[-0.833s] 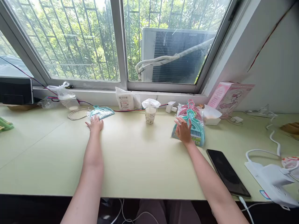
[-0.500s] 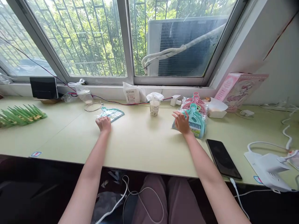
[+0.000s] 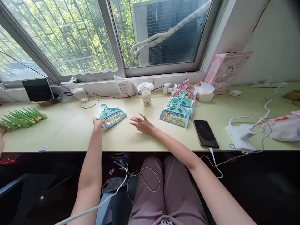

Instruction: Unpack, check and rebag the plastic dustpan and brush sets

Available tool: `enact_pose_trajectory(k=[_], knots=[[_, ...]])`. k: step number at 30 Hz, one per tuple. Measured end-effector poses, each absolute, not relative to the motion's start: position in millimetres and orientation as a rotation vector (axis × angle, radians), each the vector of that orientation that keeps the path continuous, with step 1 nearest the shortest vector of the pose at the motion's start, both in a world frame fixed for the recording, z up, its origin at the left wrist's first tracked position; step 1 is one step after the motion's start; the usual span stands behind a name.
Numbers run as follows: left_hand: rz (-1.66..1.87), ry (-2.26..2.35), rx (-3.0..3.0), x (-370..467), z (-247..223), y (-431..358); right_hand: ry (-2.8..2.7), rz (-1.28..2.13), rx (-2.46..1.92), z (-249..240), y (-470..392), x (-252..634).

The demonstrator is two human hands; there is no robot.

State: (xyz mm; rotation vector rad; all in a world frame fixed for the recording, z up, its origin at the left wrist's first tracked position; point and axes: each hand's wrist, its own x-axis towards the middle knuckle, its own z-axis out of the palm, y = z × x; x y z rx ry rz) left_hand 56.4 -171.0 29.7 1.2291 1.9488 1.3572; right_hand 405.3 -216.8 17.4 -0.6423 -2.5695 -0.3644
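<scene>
My left hand point(image 3: 98, 122) grips the lower left edge of a teal dustpan-and-brush set point(image 3: 113, 115) in clear wrap, with its fingers partly hidden. Over the table's middle, my right hand point(image 3: 142, 124) is held with fingers spread and nothing in it. To its right lies a pile of wrapped sets: a teal one point(image 3: 176, 113) in front, another teal one just behind, and pink ones point(image 3: 185, 89) at the back.
A drink cup point(image 3: 146, 96) stands behind my right hand. A black phone point(image 3: 205, 133) and white power strip point(image 3: 240, 137) lie right. Green plastic stems point(image 3: 23, 118) are far left, beside another person's hand point(image 3: 2, 132). A pink box point(image 3: 226, 72) stands back right.
My right hand has left the right-hand pile and moved left to mid-table. The left-hand set shows more fully, and my left hand is at its edge. The view has shifted right and down.
</scene>
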Motion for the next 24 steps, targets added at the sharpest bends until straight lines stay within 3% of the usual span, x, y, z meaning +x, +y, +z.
enact_pose_trajectory(k=[4,9,18,24], knots=[[1.519,1.763,0.966,108.0,38.7,-169.4,-2.545,-0.370,-0.759,24.7,-221.5,370.0],[1.546,1.182,1.136,151.7,55.7,-167.4,-2.399,-0.260,-0.972,23.0,-196.3,356.3],[1.485,1.115,1.002,169.2,33.0,-146.0,-2.483,-0.197,-0.933,15.8,-179.7,367.7],[1.608,0.937,0.825,164.2,32.7,-149.5,-2.049,0.503,-1.021,7.9,-170.5,355.6]])
